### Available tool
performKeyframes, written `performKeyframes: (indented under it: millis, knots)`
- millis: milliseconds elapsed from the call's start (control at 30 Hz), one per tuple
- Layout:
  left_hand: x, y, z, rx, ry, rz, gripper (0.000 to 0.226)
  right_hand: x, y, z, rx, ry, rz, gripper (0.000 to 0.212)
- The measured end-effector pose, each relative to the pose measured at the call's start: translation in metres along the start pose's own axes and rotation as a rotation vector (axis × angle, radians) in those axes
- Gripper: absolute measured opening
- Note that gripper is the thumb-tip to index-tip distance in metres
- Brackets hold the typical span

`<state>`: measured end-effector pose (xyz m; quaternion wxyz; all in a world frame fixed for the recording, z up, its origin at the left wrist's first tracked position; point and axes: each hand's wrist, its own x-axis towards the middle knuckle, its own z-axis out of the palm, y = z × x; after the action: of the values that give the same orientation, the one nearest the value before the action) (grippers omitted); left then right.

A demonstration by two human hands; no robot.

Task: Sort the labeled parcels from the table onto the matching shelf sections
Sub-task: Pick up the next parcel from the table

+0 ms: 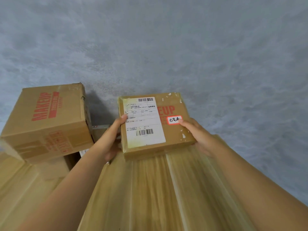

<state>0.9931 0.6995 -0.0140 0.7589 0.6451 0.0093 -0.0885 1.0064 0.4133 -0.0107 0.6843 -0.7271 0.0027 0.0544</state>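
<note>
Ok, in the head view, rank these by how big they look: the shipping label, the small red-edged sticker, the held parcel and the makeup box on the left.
Largest to smallest, as they look:
1. Makeup box
2. Held parcel, though it sits at a different depth, so unsure
3. Shipping label
4. Sticker

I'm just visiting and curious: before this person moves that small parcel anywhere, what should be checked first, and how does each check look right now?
1. Both hands on the parcel: ok. The left hand grips the left edge of the flat parcel and the right hand grips its right edge.
2. Shipping label faces up: ok, though the print is too small to read.
3. Red-bordered sticker readable: not ok, the right thumb covers its end.
4. Matching shelf section known: cannot tell, no shelf is in view.
5. Parcel lifted clear of the large taped carton: cannot tell.
6. Neighbouring MAKEUP box out of the way: ok, it stands apart on the left.
</note>
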Motion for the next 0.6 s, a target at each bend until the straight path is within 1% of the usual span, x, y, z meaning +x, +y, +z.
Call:
performKeyframes:
  millis: [100, 200, 333, 400, 500, 600]
  knots:
    - [-0.009, -0.004, 0.019, -0.046, 0.0, 0.015, 0.052, -0.013, -0.006, -0.013, 0.116, -0.062, 0.002, 0.041]
    - [-0.02, -0.004, 0.034, -0.029, 0.007, 0.049, 0.059, -0.028, -0.006, -0.023, 0.143, -0.061, 0.001, 0.038]
    - [-0.031, 0.002, 0.045, 0.007, 0.003, 0.083, 0.056, -0.054, -0.004, -0.03, 0.143, -0.03, -0.006, 0.037]
    - [-0.036, 0.007, 0.052, 0.014, -0.025, 0.09, 0.054, -0.071, -0.004, -0.033, 0.127, 0.026, -0.021, 0.039]
    - [-0.042, 0.011, 0.065, -0.001, -0.093, 0.087, 0.053, -0.098, -0.007, -0.041, 0.1, 0.16, -0.043, 0.037]
    - [-0.05, 0.008, 0.082, -0.026, -0.206, 0.077, 0.05, -0.13, -0.005, -0.047, 0.061, 0.299, -0.041, 0.039]
